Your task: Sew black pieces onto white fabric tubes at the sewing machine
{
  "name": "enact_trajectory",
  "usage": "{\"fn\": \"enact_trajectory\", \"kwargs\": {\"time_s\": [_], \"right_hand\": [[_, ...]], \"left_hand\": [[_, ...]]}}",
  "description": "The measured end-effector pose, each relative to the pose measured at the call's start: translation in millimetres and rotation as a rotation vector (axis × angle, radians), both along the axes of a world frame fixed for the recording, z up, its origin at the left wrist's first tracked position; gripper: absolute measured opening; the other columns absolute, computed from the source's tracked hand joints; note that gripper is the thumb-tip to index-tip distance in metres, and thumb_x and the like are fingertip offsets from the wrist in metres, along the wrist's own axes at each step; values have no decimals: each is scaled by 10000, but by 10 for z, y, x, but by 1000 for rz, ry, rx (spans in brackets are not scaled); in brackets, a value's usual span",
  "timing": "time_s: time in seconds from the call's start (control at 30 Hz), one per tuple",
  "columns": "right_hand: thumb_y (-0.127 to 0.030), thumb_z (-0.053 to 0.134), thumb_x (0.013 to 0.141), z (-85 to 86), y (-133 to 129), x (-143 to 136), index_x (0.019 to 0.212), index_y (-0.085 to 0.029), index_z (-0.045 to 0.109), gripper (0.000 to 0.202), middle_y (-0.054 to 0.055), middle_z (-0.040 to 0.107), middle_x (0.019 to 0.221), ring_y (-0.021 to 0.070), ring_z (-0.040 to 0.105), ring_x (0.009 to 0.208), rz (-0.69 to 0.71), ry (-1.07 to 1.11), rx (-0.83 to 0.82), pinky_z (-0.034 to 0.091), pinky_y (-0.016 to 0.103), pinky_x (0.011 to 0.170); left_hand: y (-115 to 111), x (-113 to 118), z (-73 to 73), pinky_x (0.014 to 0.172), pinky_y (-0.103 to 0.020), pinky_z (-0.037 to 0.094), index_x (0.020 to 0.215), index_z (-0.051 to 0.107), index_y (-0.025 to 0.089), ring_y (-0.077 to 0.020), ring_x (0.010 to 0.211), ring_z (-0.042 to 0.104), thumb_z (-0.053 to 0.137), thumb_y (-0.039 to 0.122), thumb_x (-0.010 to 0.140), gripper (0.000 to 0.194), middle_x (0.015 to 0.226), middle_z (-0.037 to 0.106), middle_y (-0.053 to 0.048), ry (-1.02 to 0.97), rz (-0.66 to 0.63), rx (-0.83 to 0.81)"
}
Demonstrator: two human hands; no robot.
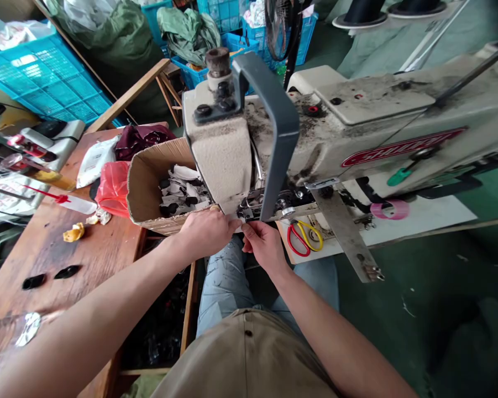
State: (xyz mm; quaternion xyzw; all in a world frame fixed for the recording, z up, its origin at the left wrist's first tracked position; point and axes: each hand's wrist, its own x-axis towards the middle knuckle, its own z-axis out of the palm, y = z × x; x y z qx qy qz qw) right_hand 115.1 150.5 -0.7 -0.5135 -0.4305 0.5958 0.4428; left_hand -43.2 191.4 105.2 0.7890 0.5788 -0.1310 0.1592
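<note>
A large off-white industrial sewing machine [219,143] stands before me, with a grey guard bar over its front. My left hand [207,229] is at the needle end, fingers bent and pressed together at the left of the machine's foot. My right hand [263,243] pinches thumb to finger just right of it. A small pale bit shows between the fingertips, too small to name. Beside my left hand a cardboard box [149,171] holds many small white and black pieces [184,188]. Red-and-yellow-handled scissors [300,239] lie right of my right hand.
At left is a wooden table [108,249] with a red plastic bag [113,188], a white squeeze bottle [77,203] and black pieces [33,282]. A pink tape roll [389,209] lies under the machine arm. A metal bar [344,237] juts toward me. Blue crates [45,72] stand behind.
</note>
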Motion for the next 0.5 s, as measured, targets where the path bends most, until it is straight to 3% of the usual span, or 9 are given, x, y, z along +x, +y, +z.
{"fn": "enact_trajectory", "kwargs": {"time_s": [0.1,0.23,0.33,0.43,0.5], "right_hand": [[-590,573,910,24,-9,30,865,-196,657,405,-16,607,618,130,572,456,30,-173,66,447,222,465],[-562,517,942,53,2,27,854,-208,643,386,-22,596,590,128,554,437,40,-269,92,430,223,474],[-584,501,950,65,10,5,815,-206,621,418,-25,573,570,125,544,427,10,-240,69,419,220,463],[-605,541,930,60,-3,-4,857,-198,639,426,-20,582,609,130,574,461,-8,-159,53,436,219,469],[-593,590,906,53,-14,6,908,-192,660,406,-17,598,639,135,598,491,0,-130,51,457,223,491]], "left_hand": [[-45,-16,-176,840,-435,557,1017,674,147,-349,964,727,281,453,1041,499,952,730,-176,-19,-46,14],[62,-112,-333,868,-406,540,1011,661,154,-318,963,713,302,396,1037,434,973,729,-159,-156,-101,41],[193,-159,-348,891,-348,517,927,682,173,-262,951,693,326,353,1025,410,970,735,-122,-313,-97,-31],[271,-196,-334,852,-302,511,837,698,181,-229,893,685,368,440,1009,453,905,744,-85,-396,15,-195],[251,-211,-308,831,-289,510,865,709,192,-227,889,688,429,519,979,445,894,749,-69,-411,60,-217]]}}
